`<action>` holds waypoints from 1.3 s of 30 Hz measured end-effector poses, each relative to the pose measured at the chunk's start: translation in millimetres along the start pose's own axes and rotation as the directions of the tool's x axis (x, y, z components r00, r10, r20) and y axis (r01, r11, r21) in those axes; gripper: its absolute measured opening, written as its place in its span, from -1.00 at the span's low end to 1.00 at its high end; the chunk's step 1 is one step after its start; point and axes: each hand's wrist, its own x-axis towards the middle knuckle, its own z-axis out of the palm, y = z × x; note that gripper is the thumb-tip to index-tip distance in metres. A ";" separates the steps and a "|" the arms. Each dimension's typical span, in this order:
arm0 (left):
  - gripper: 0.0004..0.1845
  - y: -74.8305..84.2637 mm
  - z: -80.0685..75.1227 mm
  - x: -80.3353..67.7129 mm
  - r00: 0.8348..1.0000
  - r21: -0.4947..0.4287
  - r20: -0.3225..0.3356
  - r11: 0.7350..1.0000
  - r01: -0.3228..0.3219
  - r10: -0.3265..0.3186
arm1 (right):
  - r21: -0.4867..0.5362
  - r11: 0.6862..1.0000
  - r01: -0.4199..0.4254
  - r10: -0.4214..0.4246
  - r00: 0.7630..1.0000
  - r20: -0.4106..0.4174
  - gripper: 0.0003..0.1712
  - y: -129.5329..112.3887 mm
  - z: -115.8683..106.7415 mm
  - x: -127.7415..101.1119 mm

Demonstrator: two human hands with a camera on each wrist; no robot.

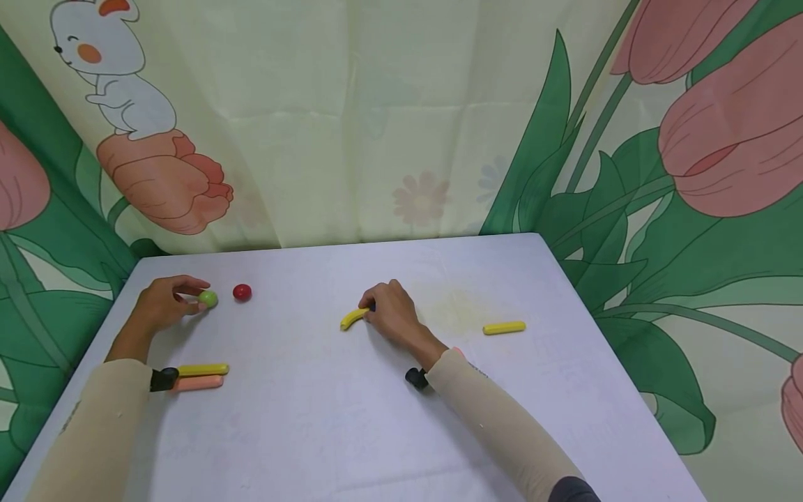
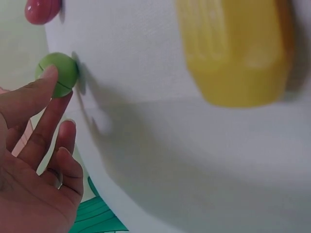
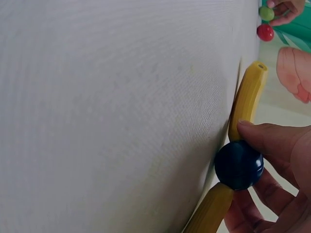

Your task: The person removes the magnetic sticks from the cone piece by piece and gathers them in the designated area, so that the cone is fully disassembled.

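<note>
At the table's far left, my left hand pinches a small green ball between thumb and fingers. Just right of it sits a glossy red ball. Near the middle, my right hand holds a dark blue ball, with the thumb tip against the end of a curved yellow stick. The stick meets the ball on its left side. In the right wrist view another yellow piece shows below the ball; whether it is joined to it I cannot tell.
A straight yellow stick lies to the right. By my left wrist lie a yellow stick and a pink stick, partly hidden by the wrist camera. Something pink peeks out behind my right sleeve. A printed curtain hangs behind the table.
</note>
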 end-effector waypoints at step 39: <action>-0.47 4.5 5.4 -0.2 1.000 0.042 0.015 0.999 -0.013 0.012 | 0.000 1.000 0.004 -0.004 1.000 -0.002 -0.84 1.2 0.8 0.3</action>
